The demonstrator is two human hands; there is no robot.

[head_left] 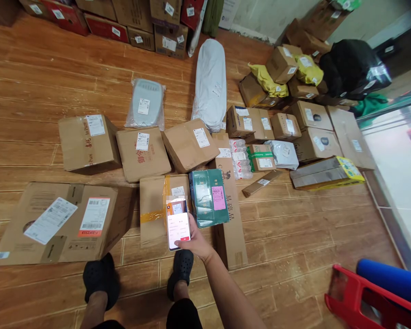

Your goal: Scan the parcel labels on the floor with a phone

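Above taped carton (156,208), right hand (196,242) holds phone (177,223), fingers wrapped round its edge, screen lit and facing up. Green box (208,196) lies just right of taped carton, touching it. Large flat carton (60,224) sits left of it. More labelled cartons crowd floor beyond. Black shoes (101,279) stand near it. Left hand out of view.

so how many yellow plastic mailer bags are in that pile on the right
2. One yellow bag lies draped over the boxes at the pile's left; the other yellow bag sits further right, beside the black bag. More may be hidden under the boxes.
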